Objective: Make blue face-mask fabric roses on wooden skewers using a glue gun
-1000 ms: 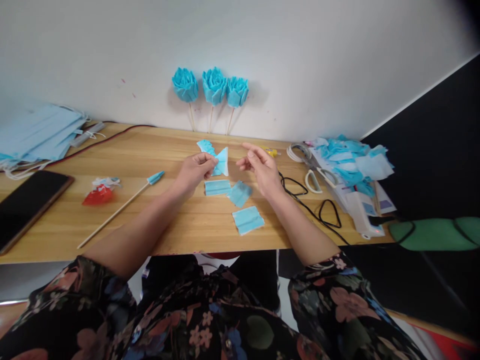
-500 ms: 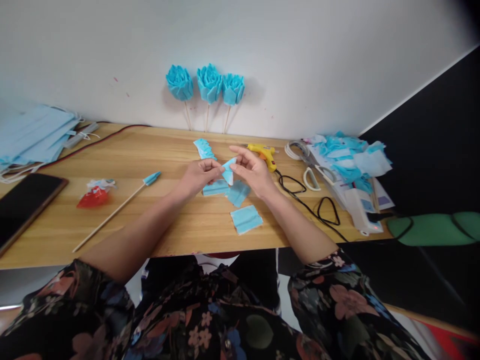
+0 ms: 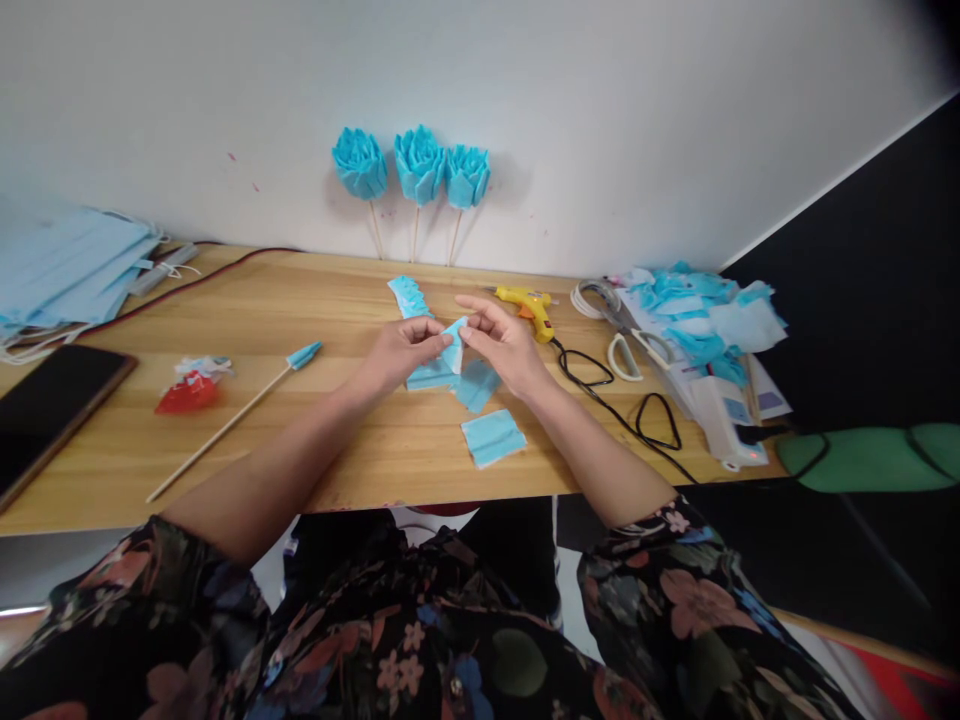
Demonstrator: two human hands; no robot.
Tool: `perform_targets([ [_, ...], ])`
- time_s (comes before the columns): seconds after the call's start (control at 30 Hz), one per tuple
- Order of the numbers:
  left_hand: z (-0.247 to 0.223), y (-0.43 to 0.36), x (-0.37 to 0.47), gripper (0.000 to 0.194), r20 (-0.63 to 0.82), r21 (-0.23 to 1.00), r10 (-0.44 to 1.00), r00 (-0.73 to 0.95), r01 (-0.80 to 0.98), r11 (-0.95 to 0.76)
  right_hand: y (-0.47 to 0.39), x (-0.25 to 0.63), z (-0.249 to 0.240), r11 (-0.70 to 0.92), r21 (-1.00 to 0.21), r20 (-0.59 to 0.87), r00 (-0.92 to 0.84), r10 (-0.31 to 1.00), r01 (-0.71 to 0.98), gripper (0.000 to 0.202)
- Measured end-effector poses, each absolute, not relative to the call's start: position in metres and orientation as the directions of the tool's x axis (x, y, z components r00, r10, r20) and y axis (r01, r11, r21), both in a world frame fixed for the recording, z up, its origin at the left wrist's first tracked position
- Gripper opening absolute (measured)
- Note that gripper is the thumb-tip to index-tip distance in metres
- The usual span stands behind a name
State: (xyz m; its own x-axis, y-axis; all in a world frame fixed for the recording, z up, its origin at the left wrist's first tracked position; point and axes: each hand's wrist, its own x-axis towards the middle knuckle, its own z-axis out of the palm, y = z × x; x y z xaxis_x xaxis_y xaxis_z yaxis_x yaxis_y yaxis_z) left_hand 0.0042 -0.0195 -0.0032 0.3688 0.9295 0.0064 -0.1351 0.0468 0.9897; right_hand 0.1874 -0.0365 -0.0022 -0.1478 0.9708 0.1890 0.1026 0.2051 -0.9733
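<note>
Head view: left hand and right hand pinch a blue piece, long axis toward wall.

No legible txt, nos. or brands in view. Papers under blue scraps, R side: purplish patch, too blurry to read. Wht power strip: lettering, if any, too small. Ylw glue gun: ditto.

The small blue piece, folded and pale along one edge, is pinched at a tilt, partly hidden, mid-scene.
</note>
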Motion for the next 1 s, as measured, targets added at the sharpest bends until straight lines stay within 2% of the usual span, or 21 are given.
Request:
perform_targets([
  [0.13, -0.004, -0.016, 0.001, 0.019, -0.058, 0.964, 0.947, 0.316, -0.23, 0.136, -0.035, 0.191, 0.001, 0.206, -0.977, 0.201, -0.082, 0.976, 0.06, 0.045],
  [0.27, -0.003, -0.012, -0.002, 0.021, -0.135, 0.904, 0.946, 0.294, -0.354, 0.239, -0.029, 0.204, 0.005, 0.241, -0.961, 0.242, -0.007, 0.97, 0.138, 0.044],
  [0.4, 0.002, -0.011, -0.005, 0.023, -0.165, 0.881, 0.941, 0.297, -0.384, 0.275, -0.019, 0.232, 0.012, 0.3, -0.855, 0.383, 0.123, 0.916, 0.423, 0.042],
  [0.47, 0.003, -0.011, -0.005, 0.026, -0.157, 0.88, 0.943, 0.295, -0.391, 0.269, -0.014, 0.25, 0.016, 0.239, -0.754, 0.436, 0.194, 0.879, 0.612, 0.042],
  [0.53, 0.003, -0.01, -0.005, 0.029, -0.147, 0.88, 0.946, 0.291, -0.399, 0.259, -0.01, 0.267, 0.019, 0.112, -0.606, 0.455, 0.227, 0.861, 0.788, 0.042],
  [0.63, -0.001, -0.007, -0.006, 0.033, -0.128, 0.871, 0.95, 0.284, -0.426, 0.244, -0.005, 0.286, 0.019, -0.109, -0.38, 0.372, 0.259, 0.891, 0.919, 0.037],
  [0.7, -0.004, -0.005, -0.008, 0.032, -0.117, 0.862, 0.953, 0.281, -0.448, 0.238, -0.002, 0.293, 0.016, -0.221, -0.307, 0.274, 0.309, 0.911, 0.926, 0.036],
  [0.77, -0.005, -0.003, -0.009, 0.031, -0.109, 0.86, 0.952, 0.285, -0.454, 0.234, 0.0, 0.296, 0.011, -0.282, -0.283, 0.184, 0.34, 0.922, 0.917, 0.038],
  [0.87, -0.005, -0.003, -0.01, 0.03, -0.113, 0.868, 0.946, 0.303, -0.433, 0.242, 0.004, 0.297, 0.002, -0.289, -0.282, 0.091, 0.325, 0.941, 0.915, 0.045],
  [1.0, -0.001, -0.005, -0.009, 0.031, -0.125, 0.875, 0.943, 0.309, -0.413, 0.251, 0.006, 0.295, -0.006, -0.316, -0.336, 0.086, 0.363, 0.928, 0.887, 0.051],
])
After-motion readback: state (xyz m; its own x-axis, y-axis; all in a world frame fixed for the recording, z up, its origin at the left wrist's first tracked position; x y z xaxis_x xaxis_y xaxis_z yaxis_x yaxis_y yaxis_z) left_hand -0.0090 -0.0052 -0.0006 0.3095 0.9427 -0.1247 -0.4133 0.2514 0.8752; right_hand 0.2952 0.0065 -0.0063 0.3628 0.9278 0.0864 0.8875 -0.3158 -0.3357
